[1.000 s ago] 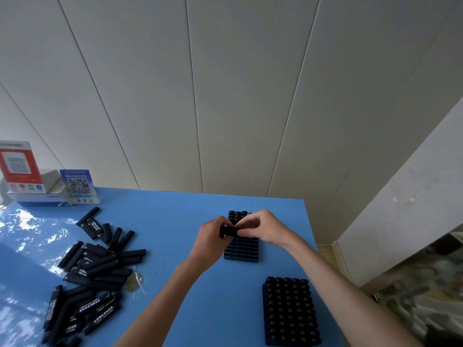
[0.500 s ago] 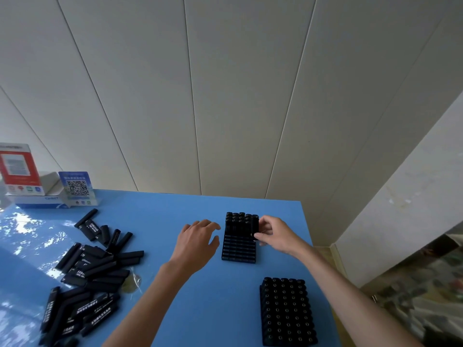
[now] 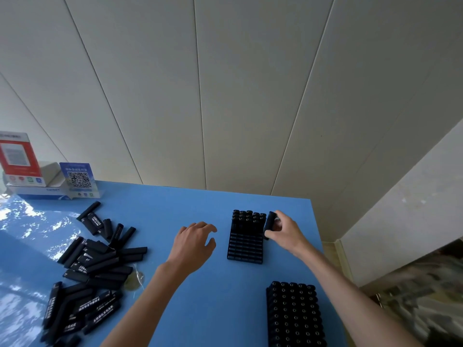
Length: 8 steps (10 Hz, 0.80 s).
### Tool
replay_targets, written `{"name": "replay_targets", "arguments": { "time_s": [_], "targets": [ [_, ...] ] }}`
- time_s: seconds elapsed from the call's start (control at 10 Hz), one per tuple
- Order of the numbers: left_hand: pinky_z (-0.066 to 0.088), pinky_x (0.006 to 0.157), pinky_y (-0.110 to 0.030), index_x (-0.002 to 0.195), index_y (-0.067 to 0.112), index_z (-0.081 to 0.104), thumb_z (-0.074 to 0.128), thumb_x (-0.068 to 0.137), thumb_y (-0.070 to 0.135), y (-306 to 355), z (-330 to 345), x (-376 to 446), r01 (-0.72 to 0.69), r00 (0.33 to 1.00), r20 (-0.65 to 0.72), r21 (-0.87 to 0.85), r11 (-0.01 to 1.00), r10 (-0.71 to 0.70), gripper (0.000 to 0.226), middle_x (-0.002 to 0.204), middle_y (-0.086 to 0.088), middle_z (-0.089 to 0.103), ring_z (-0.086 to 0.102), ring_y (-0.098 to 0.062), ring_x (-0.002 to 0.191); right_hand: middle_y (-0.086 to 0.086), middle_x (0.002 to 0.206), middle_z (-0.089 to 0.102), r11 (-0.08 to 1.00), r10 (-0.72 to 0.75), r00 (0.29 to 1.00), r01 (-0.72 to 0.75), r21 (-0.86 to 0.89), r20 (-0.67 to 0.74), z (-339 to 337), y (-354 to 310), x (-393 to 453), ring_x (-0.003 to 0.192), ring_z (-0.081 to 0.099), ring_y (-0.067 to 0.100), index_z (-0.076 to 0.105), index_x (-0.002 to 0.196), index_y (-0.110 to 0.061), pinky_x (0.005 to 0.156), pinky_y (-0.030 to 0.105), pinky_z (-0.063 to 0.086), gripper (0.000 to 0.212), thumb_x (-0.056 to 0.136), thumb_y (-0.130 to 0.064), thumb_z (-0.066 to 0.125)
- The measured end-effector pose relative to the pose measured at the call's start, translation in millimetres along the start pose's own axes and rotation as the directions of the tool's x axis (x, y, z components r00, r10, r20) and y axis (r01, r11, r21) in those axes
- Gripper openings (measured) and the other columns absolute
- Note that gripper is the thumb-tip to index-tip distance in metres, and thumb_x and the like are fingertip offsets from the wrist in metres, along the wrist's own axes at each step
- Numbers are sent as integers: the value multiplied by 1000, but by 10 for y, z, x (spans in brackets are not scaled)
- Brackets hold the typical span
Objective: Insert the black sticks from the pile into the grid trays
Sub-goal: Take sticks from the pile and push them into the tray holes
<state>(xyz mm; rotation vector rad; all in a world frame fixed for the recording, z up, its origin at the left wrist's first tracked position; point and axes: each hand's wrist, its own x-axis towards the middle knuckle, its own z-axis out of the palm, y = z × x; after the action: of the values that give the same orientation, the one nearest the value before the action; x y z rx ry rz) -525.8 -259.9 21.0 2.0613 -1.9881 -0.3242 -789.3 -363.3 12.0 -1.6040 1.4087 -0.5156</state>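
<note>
Beside tray [image 3: 245,249], right hand [image 3: 284,231] pinching stick [image 3: 269,221].

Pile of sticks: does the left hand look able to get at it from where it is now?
Probably yes. The left hand is open and holds nothing, and only bare blue table shows between it and the pile. The right hand is busy with a stick at the tray.
</note>
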Motion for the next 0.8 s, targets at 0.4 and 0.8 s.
{"name": "replay_targets", "arguments": {
  "time_s": [0.4, 0.8],
  "targets": [
    [37, 104, -32, 136, 26, 59, 49, 102, 32, -31, 28, 25, -2, 1000, 31, 17, 1000, 1, 36, 135, 8, 62, 56, -15, 123, 6, 59, 60, 998, 32, 999, -31, 54, -18, 64, 27, 51, 44, 59, 20, 69, 87, -7, 45, 28, 48, 4, 88, -9, 71],
    [36, 105, -31, 138, 26, 57, 47, 103, 33, -20, 43, 1, 1, 999, 44, 29, 1000, -2, 37, 136, 9, 61, 55, -14, 123, 0, 81, 68, 923, -72, 997, 52, -382, -39, 23, 231, 158, 75, 64, 19, 56, 94, -20, 64, 31, 49, 20, 87, -23, 75]
  ]
}}
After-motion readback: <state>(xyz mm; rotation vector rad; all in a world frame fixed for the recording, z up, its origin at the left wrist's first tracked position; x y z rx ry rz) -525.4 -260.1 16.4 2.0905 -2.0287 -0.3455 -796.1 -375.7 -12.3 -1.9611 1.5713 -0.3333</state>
